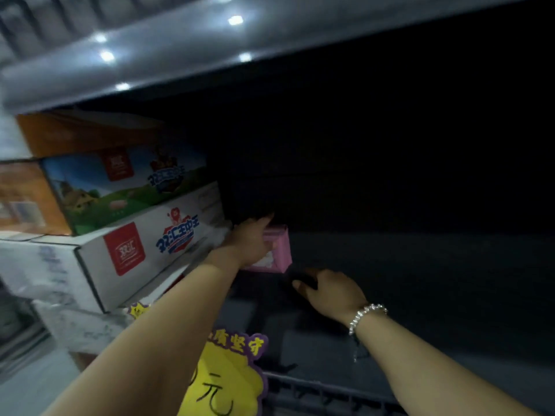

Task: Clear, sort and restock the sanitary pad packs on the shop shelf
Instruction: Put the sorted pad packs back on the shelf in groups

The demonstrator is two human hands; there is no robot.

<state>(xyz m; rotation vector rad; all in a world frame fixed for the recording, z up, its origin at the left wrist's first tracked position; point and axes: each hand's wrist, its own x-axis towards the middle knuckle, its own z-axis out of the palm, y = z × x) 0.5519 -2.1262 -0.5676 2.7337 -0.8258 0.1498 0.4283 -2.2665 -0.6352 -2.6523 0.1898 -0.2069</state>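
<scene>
Dark shelf (420, 265) deep in dim shop, one pink pad pack (280, 250) grasped by left hand (250, 244), right hand (329, 291) fingers loosely curled, released, three stacked cartons (126, 250) left, one yellow price tag (225, 382).

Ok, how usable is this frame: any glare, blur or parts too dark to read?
Head view: the shelf interior is nearly black, nothing readable there; ceiling lights glare off the shelf above; motion blur softens the cartons; wide-angle bending of straight edges; the left hand on the pink pack stays legible, the right hand dim.

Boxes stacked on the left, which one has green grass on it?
The middle cardboard box with blue sky and green field; the white cardboard box below and orange cardboard box above show none.
</scene>
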